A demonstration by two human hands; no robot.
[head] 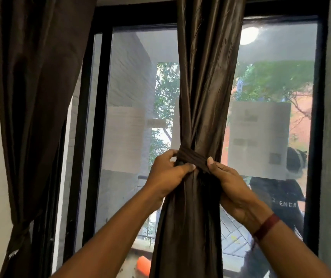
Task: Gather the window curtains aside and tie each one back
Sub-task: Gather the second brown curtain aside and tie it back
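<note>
Brown satin curtain (198, 117) hangs bunched mid-window, its matching fabric tie-band (190, 158) wrapped around but seemingly not yet fastened. Your left hand (166, 173) and right hand (232, 185) both pinch the band closed. Farther left, the darker curtain (38, 97) looks already tied.

Dark brown shiny curtain (204, 97) in the middle of the window, bunched at mid-height by a matching wrapped tie (192, 157), second brown curtain (38, 87) hanging at left, cinched low down
</note>
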